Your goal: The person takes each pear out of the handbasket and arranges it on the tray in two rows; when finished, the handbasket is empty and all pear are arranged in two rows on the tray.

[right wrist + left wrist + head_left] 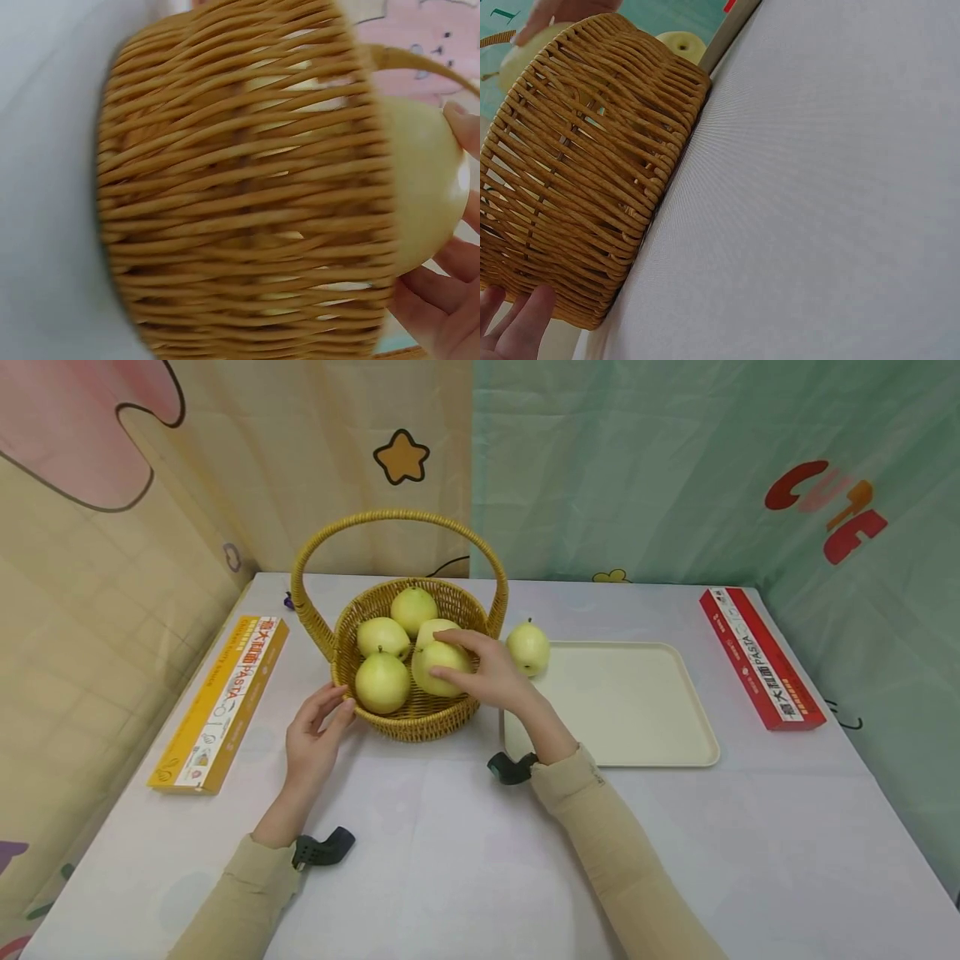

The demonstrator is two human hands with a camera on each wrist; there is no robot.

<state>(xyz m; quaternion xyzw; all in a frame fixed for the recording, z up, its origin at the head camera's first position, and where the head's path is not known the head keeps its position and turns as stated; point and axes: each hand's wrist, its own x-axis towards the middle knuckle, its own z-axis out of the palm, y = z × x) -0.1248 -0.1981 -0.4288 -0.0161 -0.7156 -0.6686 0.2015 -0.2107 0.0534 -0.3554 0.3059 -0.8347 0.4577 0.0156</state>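
Note:
A woven basket point(420, 729) with a tall arched handle holds several yellow-green pears point(382, 682). My right hand point(491, 672) grips a pear point(437, 667) at the basket's right side, thumb and fingers spread around it; in the right wrist view this pear point(424, 184) shows above the rim. My left hand point(312, 739) touches the basket's front left side. Its fingertips point(529, 319) rest against the outer weave in the left wrist view. Another pear point(528, 648) sits at the upper left corner of a cream tray point(615, 706), right of the basket.
A yellow pasta box point(217, 706) lies on the left of the white-covered table point(442, 843). On the right lies a red pasta box point(763, 658). Printed curtains point(600, 468) hang behind the table and along its sides.

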